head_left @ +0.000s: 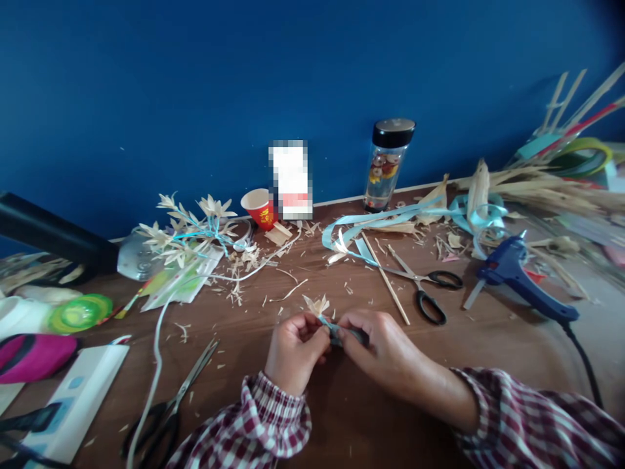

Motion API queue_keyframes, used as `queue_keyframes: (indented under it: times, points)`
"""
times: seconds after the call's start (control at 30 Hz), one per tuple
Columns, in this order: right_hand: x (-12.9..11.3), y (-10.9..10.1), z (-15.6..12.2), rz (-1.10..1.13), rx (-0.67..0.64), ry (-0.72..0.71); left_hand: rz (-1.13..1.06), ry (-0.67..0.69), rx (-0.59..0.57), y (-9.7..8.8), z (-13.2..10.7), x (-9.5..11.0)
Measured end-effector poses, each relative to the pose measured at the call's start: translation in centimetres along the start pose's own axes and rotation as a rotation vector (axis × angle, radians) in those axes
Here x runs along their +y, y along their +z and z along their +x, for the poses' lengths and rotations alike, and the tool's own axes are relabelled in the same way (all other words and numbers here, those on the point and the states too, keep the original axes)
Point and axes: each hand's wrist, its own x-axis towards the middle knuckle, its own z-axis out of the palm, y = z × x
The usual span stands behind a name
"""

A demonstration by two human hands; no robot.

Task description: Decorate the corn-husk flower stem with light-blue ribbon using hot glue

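Observation:
My left hand [299, 345] is closed in a pinch around a small pale flower [317, 305] that looks made of dried husk, just under its petals. Light blue tape [333, 327] runs from the flower's base to my right hand [378, 342], whose thumb and fingers are pressed together on it. Something dark grey-blue shows partly beneath the right fingers; its kind is hidden. Both hands meet low over the table's front middle. A loose husk flower [339, 247] with a blue-wrapped stem lies beyond them.
Scissors [422, 283] and a thin stick [388, 283] lie ahead right, near a blue glue gun [527, 277]. Other scissors [180, 391], a white cable [159, 345] and a power strip [81, 397] are left. A bottle [388, 169], red cup [261, 212] and flower bunch [208, 228] stand behind.

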Motion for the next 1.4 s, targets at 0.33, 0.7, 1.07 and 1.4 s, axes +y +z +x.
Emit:
queue_keyframes:
  times: [0.33, 0.7, 1.07, 1.4]
  points:
    - [0.0, 0.9, -0.3, -0.102, 0.075, -0.082, 0.035, 0.075, -0.013, -0.3, 0.4, -0.5]
    - [-0.5, 0.6, 0.1, 0.040, -0.025, 0.060, -0.002, -0.032, -0.056, -0.4, 0.0, 0.4]
    - [0.0, 0.6, 0.1, 0.252, 0.028, 0.148, 0.124, 0.089, -0.085, -0.7, 0.1, -0.8]
    - [0.0, 0.1, 0.5, 0.367, 0.063, 0.237, -0.115, -0.014, -0.183, -0.7, -0.1, 0.0]
